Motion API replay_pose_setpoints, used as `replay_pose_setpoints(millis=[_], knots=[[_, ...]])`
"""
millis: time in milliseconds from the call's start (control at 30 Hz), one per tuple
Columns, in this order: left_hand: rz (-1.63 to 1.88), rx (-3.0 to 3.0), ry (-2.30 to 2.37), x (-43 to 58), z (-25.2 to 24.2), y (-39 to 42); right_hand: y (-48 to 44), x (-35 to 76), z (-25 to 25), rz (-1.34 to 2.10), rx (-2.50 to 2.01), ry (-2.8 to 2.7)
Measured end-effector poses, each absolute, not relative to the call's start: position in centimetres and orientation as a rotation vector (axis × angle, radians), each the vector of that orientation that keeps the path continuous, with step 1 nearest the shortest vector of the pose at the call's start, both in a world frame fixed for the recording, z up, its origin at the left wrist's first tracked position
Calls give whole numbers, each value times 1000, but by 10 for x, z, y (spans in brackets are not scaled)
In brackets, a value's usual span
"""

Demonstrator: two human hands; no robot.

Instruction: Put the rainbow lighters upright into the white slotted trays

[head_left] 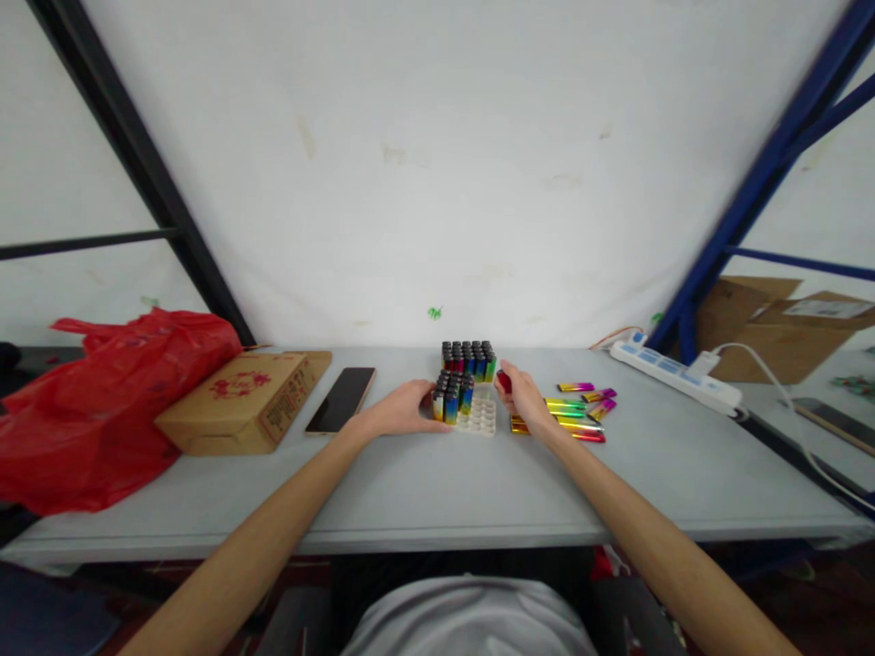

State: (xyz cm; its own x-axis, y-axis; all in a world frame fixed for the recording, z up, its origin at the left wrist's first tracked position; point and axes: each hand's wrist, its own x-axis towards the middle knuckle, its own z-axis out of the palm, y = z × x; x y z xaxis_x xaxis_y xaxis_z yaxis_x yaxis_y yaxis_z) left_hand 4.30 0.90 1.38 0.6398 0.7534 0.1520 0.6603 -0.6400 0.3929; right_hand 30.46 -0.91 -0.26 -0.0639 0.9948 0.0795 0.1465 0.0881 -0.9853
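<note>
My left hand (408,408) grips the left side of a white tray (484,419) with round holes. Colourful lighters (451,401) with dark tops stand upright in its left part, while bare holes show on the right. Between the fingers of my right hand (525,401), just right of the tray, is a dark red lighter (504,381), partly hidden by the fingers. Behind the tray stands a second block of upright lighters (471,357). Loose shiny lighters (572,410) in green, gold, red and purple lie flat beside and beyond my right hand.
A black phone (342,401) lies left of my left hand. Farther left are a cardboard box (236,405) and a red plastic bag (116,410). A white power strip (676,375) with a cable runs along the right back, near a blue metal post (738,219) and an open carton (772,333).
</note>
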Motion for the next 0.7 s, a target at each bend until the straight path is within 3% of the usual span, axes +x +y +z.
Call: replay_pose_setpoints(millis=[133, 467, 700], knots=[[482, 2545, 1142, 45, 12, 9, -15, 304, 3, 1032, -1127, -1455], [503, 2503, 1102, 45, 10, 10, -33, 313, 24, 278, -1074, -1906], [492, 2506, 1091, 45, 12, 10, -37, 304, 17, 437, -1087, -1975]])
